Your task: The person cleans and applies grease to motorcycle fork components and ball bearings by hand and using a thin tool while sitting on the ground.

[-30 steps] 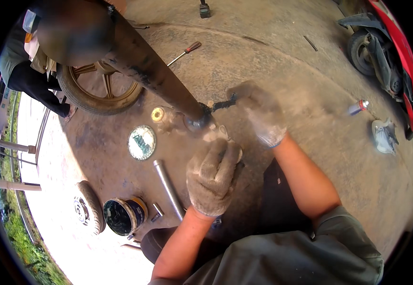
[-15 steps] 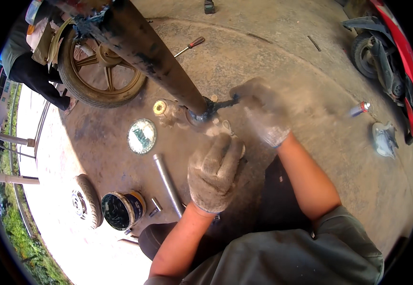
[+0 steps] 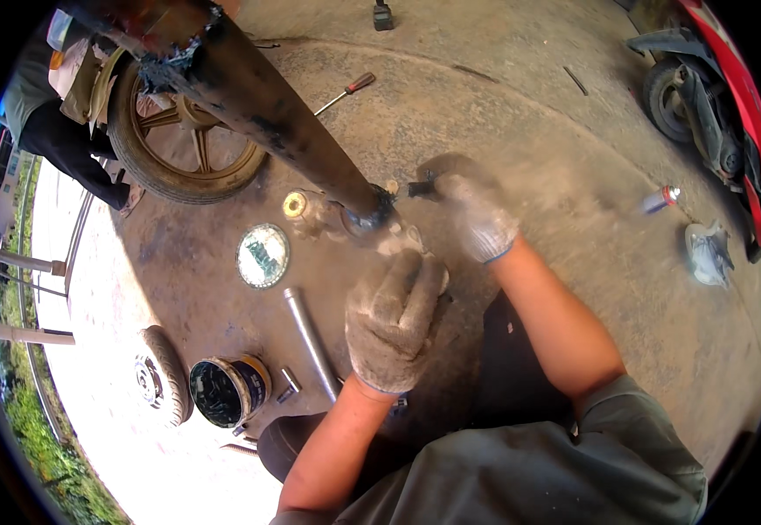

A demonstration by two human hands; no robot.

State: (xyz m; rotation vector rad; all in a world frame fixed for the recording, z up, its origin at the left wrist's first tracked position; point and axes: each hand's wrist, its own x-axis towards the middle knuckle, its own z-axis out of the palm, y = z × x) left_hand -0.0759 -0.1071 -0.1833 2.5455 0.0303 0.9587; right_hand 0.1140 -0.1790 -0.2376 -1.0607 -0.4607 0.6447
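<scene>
A thick dark tube [image 3: 284,122] slants down from the upper left, its lower end smeared with dark grease. Just below that end, my left hand [image 3: 394,324], in a dirty grey knit glove, is closed with its fingertips at a small pale metal part [image 3: 402,238]; the palm side is hidden. To the right of the tube, my gloved right hand [image 3: 477,206] is blurred by motion. Its fingers are wrapped round a dark stick-like tool [image 3: 421,188], whose tip points at the tube's end, a small gap apart. A brass-coloured ringed fitting [image 3: 296,205] lies beside the tube.
On the floor at left are a round greasy disc [image 3: 262,255], a metal pipe [image 3: 310,341], a bucket of dark grease [image 3: 232,389] and a small wheel [image 3: 162,376]. Farther off are a spoked wheel [image 3: 197,140], a person, a screwdriver [image 3: 345,94], a spray can [image 3: 660,199] and a red motorbike [image 3: 739,105].
My right hand has shifted slightly left, and the dark tool's tip, earlier at the tube's greasy end, now stands apart from it. My left hand stays in place.
</scene>
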